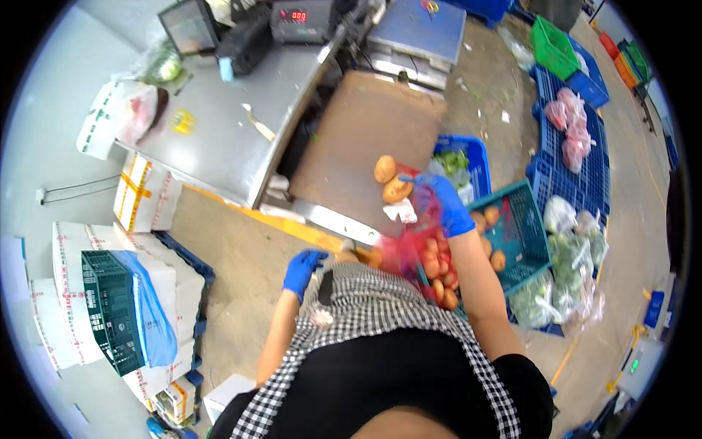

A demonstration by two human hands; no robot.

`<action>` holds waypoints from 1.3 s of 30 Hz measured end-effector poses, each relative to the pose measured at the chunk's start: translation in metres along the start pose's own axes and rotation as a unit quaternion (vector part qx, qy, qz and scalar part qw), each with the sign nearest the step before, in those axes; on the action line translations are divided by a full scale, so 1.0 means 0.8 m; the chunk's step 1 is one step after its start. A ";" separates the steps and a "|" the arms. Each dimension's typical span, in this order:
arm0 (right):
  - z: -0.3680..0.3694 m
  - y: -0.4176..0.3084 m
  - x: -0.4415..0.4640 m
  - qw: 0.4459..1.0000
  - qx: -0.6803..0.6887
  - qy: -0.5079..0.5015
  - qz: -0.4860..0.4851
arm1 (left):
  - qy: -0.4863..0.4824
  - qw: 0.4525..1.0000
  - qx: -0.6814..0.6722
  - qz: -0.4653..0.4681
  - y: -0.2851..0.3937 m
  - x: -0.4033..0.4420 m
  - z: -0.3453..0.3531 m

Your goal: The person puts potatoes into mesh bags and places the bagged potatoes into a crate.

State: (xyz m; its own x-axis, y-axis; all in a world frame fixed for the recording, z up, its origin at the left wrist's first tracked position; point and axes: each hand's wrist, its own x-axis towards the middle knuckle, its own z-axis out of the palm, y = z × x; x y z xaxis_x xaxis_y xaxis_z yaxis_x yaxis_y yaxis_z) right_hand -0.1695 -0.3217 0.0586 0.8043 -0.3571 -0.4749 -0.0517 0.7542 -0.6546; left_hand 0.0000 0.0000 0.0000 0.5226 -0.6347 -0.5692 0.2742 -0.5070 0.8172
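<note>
My right hand [447,207], in a blue glove, is over the green crate's near corner and closed on a red mesh bag [409,249], which hangs blurred beneath it. One fingertip reaches to the edge of a potato [397,190]; whether it touches cannot be made out. Another potato [385,169] lies just beyond, both on the brown scale platform [365,132]. A crumpled white and red label [401,211] is close by. More potatoes lie under the red mesh and in the green crate [537,227]. My left hand [302,272], also gloved, hangs beside the checkered apron, holding nothing, fingers apart.
A steel table [219,124] with a scale display [303,20] stands at upper left. Beyond the green crate is a blue crate [479,164] of bagged greens. Blue pallets [574,175] with bagged produce line the right. Stacked white boxes [164,285] stand at left.
</note>
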 end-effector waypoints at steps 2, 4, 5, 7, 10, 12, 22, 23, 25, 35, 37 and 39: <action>-0.025 0.021 0.054 0.995 0.090 -0.025 0.026 | 0.028 0.999 -0.019 -0.017 -0.021 0.009 -0.007; 0.032 0.005 0.082 0.993 0.111 0.005 0.044 | 0.042 0.998 -0.020 -0.043 0.023 -0.008 -0.051; 0.027 0.002 0.095 0.995 0.090 0.027 0.036 | 0.038 0.998 -0.020 -0.055 0.029 -0.001 -0.046; 0.034 -0.012 0.110 0.998 0.031 0.047 0.002 | 0.006 0.999 -0.024 -0.042 0.034 0.021 -0.053; 0.016 -0.019 0.134 0.991 -0.072 0.097 -0.050 | -0.050 0.998 0.027 0.009 0.050 0.051 -0.069; -0.026 -0.014 0.163 0.912 -0.368 0.147 -0.104 | -0.065 0.996 0.048 0.027 0.048 0.074 -0.085; -0.060 0.016 0.072 0.786 -0.525 0.317 0.078 | -0.136 0.938 0.296 0.120 0.069 0.188 -0.098; -0.080 0.033 0.072 0.753 -0.571 0.326 0.037 | -0.148 0.927 0.321 0.121 0.080 0.188 -0.092; -0.117 0.059 0.069 0.673 -0.656 0.339 -0.045 | -0.159 0.895 0.385 0.160 0.107 0.183 -0.073; -0.151 0.064 0.043 0.778 -0.409 0.456 -0.139 | -0.286 0.743 0.538 0.277 0.143 0.177 -0.013; -0.105 0.002 0.002 0.828 -0.280 0.454 -0.175 | -0.293 0.745 0.535 0.271 0.151 0.176 -0.019; -0.140 -0.005 -0.007 0.718 -0.362 0.565 -0.183 | -0.277 0.766 0.510 0.275 0.146 0.178 -0.042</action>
State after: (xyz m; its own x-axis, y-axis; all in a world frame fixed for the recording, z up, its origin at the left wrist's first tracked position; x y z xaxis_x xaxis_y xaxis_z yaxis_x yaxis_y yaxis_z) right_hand -0.2398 -0.3841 -0.0020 -0.1312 -0.9865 -0.0985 -0.5824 0.1571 -0.7976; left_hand 0.1333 -0.1301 0.0173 -0.1673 -0.9233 -0.3458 -0.7863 -0.0866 0.6117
